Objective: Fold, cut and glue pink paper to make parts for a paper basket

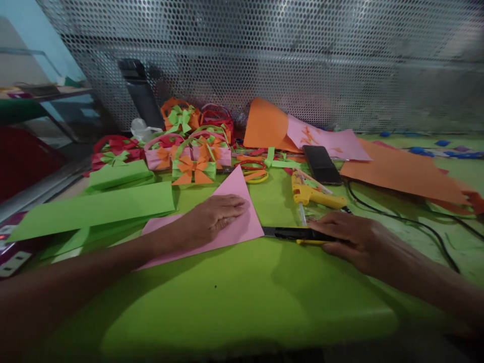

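A folded sheet of pink paper (212, 241) lies on the green tabletop, one corner pointing away from me. My left hand (212, 218) rests flat on it, fingers stretched out together. From the right, my right hand (351, 239) grips a black and yellow utility knife (289, 233). The knife's blade end reaches the right corner of the pink paper; whether it lies inside the fold I cannot tell. Just beyond the knife sits a yellow glue gun (315, 195). Red-and-yellow-handled scissors (257, 171) lie behind the paper's far corner.
Green paper strips (109, 205) are stacked at left. Several small paper baskets with bows (193, 169) stand behind, near a dark bottle (141, 96). A phone (321, 164), orange sheets (401, 174) and a black cable (404, 219) lie at right. A perforated metal panel (264, 55) closes the back.
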Demonstrator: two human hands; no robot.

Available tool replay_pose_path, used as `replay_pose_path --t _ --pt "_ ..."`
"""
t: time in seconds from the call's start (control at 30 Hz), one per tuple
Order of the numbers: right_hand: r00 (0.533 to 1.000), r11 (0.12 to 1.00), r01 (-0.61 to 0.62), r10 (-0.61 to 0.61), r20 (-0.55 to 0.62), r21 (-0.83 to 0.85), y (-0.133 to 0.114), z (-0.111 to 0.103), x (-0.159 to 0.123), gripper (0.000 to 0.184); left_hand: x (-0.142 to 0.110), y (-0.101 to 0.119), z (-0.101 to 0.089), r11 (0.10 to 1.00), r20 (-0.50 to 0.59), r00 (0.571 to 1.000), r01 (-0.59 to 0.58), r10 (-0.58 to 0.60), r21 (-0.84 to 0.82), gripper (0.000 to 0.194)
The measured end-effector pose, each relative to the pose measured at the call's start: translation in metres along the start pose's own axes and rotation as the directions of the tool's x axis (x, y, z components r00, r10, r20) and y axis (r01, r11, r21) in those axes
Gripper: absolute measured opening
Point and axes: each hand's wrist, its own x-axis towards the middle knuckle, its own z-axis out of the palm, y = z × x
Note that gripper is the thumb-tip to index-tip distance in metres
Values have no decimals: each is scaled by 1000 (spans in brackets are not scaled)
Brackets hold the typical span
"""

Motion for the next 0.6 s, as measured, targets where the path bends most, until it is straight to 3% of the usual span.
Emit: replay_pose_path --t 0.6 --pt "1000 999 14 -14 9 37 1 1 10 31 -1 0 0 999 11 999 30 -30 -11 37"
